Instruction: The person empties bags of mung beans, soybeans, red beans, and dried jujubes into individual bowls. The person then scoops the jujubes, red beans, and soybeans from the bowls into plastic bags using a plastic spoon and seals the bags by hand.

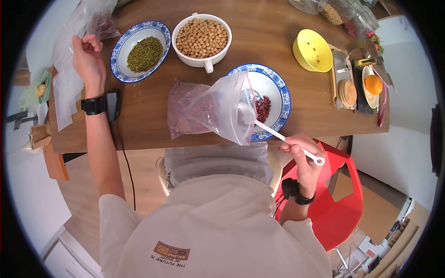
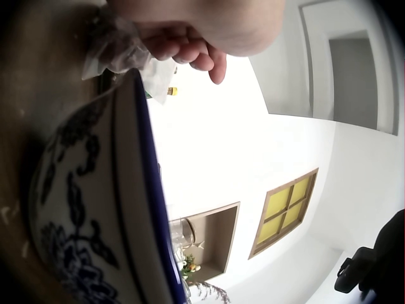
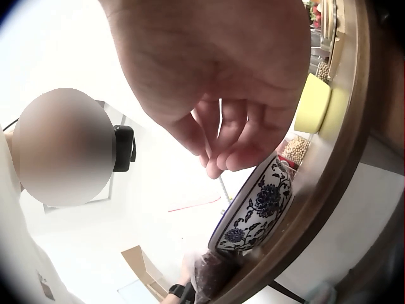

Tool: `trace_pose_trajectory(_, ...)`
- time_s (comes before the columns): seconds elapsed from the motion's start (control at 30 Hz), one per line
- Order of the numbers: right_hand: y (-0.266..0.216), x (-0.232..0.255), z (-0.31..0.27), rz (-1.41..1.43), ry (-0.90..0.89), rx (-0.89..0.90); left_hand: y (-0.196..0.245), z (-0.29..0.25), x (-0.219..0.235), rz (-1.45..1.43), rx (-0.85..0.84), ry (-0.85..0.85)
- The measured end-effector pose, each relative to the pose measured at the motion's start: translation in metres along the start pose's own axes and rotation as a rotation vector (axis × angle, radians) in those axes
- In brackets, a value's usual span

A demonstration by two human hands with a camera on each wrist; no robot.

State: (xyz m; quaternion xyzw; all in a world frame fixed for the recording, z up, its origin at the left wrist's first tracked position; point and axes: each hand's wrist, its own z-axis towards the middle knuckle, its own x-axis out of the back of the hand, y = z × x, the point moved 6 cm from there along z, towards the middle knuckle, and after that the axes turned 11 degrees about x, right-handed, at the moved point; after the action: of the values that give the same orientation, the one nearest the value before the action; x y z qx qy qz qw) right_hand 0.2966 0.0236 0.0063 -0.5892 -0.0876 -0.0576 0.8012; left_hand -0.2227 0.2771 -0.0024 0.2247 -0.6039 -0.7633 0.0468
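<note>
My right hand (image 1: 303,155) pinches the ribbed handle of a white plastic spoon (image 1: 272,132). The spoon's head reaches into the mouth of a clear zip bag (image 1: 190,109) of dark red beans. That bag lies on the table, its mouth overlapping a blue-rimmed bowl (image 1: 283,92) with a small heap of red beans (image 1: 263,109). At the far left, my left hand (image 1: 89,62) hangs loosely curled with nothing in it, beside a bowl of green beans (image 1: 144,54) and near crumpled clear bags (image 1: 99,23). In the left wrist view, a patterned bowl (image 2: 82,190) stands close below the hand.
A white two-handled pot of chickpeas (image 1: 201,39) stands at the back middle. To the right are a yellow bowl (image 1: 313,51), a wooden-lidded jar (image 1: 347,92) and an orange (image 1: 373,85) on a dish. Glass jars (image 1: 331,14) line the back right, and a red chair (image 1: 336,208) stands below.
</note>
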Motion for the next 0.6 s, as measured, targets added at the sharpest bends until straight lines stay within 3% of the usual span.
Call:
trace_pose_trajectory(0.07,0.006,0.007,-0.008,0.098,0.146,-0.116,0.000,0.001,0.000,0.003,-0.005,0.006)
trace_pose_trajectory(0.2,0.011,0.020,-0.020,0.120,0.276,-0.186,0.000,-0.002,0.000,0.008,0.017,-0.002)
trace_pose_trajectory(0.4,-0.002,0.036,-0.021,0.138,0.466,-0.012,0.000,-0.003,-0.004,0.004,0.004,-0.003)
trace_pose_trajectory(0.6,-0.024,0.019,-0.013,0.129,0.426,0.060,0.002,-0.006,-0.004,0.004,0.008,0.011)
